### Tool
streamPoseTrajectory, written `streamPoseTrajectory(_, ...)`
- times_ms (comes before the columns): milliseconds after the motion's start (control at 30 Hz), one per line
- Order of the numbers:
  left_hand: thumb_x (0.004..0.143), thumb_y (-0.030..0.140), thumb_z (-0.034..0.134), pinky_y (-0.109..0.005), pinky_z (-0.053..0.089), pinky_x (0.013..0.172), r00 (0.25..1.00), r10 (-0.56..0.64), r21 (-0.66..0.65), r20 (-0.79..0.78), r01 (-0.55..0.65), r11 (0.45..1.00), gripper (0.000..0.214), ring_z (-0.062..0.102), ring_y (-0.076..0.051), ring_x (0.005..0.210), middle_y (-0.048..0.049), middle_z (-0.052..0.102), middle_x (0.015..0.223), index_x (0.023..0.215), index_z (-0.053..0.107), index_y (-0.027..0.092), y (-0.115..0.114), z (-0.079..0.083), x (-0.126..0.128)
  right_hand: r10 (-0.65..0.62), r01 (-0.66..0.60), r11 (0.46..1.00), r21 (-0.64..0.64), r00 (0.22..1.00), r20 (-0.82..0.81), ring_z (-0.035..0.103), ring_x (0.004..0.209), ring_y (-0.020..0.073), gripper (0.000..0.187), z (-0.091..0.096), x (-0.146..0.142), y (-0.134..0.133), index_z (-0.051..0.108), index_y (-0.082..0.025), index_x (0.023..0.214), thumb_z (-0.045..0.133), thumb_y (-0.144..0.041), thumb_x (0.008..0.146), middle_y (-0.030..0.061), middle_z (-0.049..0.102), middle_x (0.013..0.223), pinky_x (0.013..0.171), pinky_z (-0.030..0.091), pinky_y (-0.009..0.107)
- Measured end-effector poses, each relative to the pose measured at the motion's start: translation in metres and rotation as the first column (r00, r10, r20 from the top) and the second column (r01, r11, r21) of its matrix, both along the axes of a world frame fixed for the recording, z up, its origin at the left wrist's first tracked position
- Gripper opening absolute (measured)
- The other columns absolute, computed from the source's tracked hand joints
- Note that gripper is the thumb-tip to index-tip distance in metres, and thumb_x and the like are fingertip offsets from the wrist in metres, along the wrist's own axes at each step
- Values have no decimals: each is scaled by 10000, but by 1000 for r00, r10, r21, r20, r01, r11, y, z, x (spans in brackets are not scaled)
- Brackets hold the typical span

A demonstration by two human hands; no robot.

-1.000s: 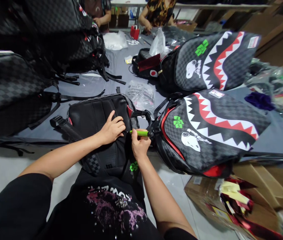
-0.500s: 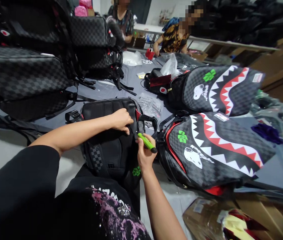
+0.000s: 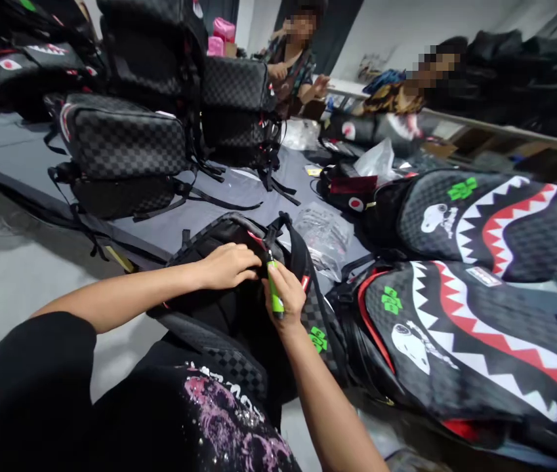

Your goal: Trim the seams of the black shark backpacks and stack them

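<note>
A black backpack (image 3: 194, 298) with checkered panels is in front of my body, tilted at the table's edge, with a red edge strip near its top. My left hand (image 3: 229, 265) is closed at the upper part of the backpack, fingers bent in and fingertips against the dark fabric. In my right hand (image 3: 288, 292) is a slim green tool (image 3: 275, 288) with a thin metal tip, held nearly upright close to the backpack's top handle (image 3: 298, 246). The tool's exact kind is unclear. Under both hands, the fabric is too dark to make out details.
To the right lie two backpacks with shark-teeth prints, a nearer one (image 3: 455, 334) and a farther one (image 3: 495, 216). Stacked checkered bags (image 3: 128, 141) stand at the left on the grey table (image 3: 17, 154). A clear plastic bag (image 3: 325, 236) lies mid-table. Two people are across the table.
My view has swung left. The backpack's upper part has tipped and its handle stands higher. The green tool has turned from slanting to nearly upright, still in my right hand.
</note>
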State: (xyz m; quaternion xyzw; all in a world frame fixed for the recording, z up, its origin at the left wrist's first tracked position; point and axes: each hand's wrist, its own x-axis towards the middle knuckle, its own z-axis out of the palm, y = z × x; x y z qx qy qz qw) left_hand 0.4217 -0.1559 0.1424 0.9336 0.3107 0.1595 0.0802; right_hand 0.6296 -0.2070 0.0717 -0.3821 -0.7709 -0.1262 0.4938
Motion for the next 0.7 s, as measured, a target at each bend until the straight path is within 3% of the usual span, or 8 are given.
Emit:
streamPoseTrajectory(100,940,294,619,-473,358,1114,985,75,205,157,-107,973,292,488,-304,1348,-140,603,1385,1208,646,183,16,-3,-10,-11,9,999,34,998,66,725,1072,232,463,-3,-3,0,586,-274,1368,638,-162,921,115,736,1210,834,588,346)
streamPoseTrajectory(200,797,344,791,-512,300,1151,968,195,205,161,-226,952,875,308,-374,1470,-231,282,1621,1526,349,143,38,0,-8,-37,39,999,-11,993,110,735,1013,223,419,-1,-12,3,603,-257,1332,645,-183,922,107,753,1142,831,558,343)
streamPoseTrajectory(267,783,360,798,-472,368,1088,974,218,115,62,-224,968,1026,416,-360,1390,-231,350,1586,1587,201,135,57,-2,3,-68,74,993,-92,996,63,735,963,219,341,-2,-21,4,629,-241,1268,626,-192,930,97,760,1072,833,544,356)
streamPoseTrajectory(367,813,394,753,-442,413,1010,971,205,-30,-124,-211,977,830,525,-345,1247,-172,559,1411,1518,387,154,86,-14,24,-119,101,968,-230,991,-64,726,898,217,250,-9,-30,1,647,-232,1178,586,-200,937,78,755,977,840,534,383)
streamPoseTrajectory(433,821,410,735,-438,407,1009,962,192,-77,-197,-210,975,752,520,-349,1246,-172,574,1386,1471,460,148,98,-24,35,-121,93,951,-294,989,-79,719,921,228,242,-16,-29,-5,648,-230,1162,573,-203,934,84,751,989,855,532,403)
streamPoseTrajectory(533,844,430,702,-444,368,1061,972,147,-42,-185,-157,987,876,468,-342,1323,-198,485,1489,1565,296,144,98,-34,37,-105,69,929,-363,991,-81,709,993,252,277,-21,-21,-11,639,-225,1193,570,-246,926,105,749,1054,894,528,433)
streamPoseTrajectory(700,688,515,817,-656,68,1187,969,40,130,-245,-8,992,1271,115,-438,1536,-267,129,1657,1612,40,117,81,-39,27,-154,77,918,-390,973,-172,721,899,262,307,-20,-13,-8,631,-218,1200,513,-311,932,90,773,945,879,530,466)
